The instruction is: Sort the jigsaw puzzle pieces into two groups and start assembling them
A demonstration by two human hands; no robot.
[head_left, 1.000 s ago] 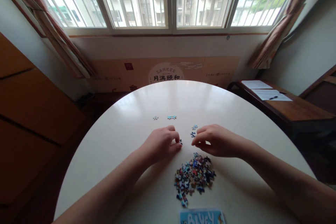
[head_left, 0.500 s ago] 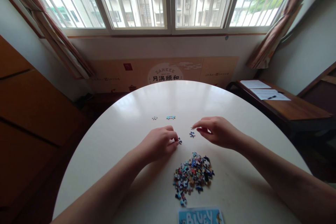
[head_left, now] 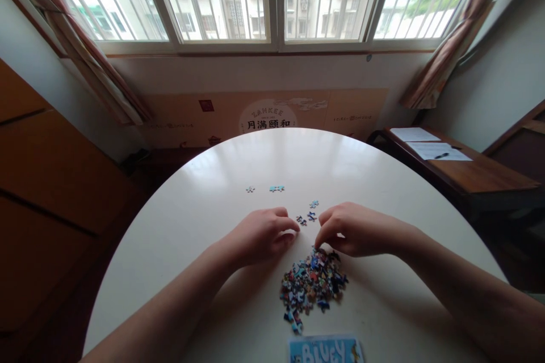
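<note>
My left hand (head_left: 270,232) hovers low over the white table with its fingers loosely apart and nothing visible in them. Just beyond its index fingertip lie a dark blue-and-white puzzle piece (head_left: 301,220) and, beside it, another dark blue piece (head_left: 312,216). Slightly farther off is a light blue piece (head_left: 314,203). My right hand (head_left: 347,229) reaches down to the far edge of a heap of mixed puzzle pieces (head_left: 313,283). Its thumb and index finger pinch at a small puzzle piece (head_left: 315,248) there, mostly hidden by the fingertips.
Two joined light blue pieces (head_left: 276,188) and a pale single piece (head_left: 250,189) lie farther back on the round table (head_left: 170,227). A blue Bluey box (head_left: 326,350) sits at the near edge. A wooden side table (head_left: 489,173) with papers stands right.
My right hand has left the light blue piece and come nearer, down to the heap. The dark piece by my left fingers has shifted right, and those fingers are off it.
</note>
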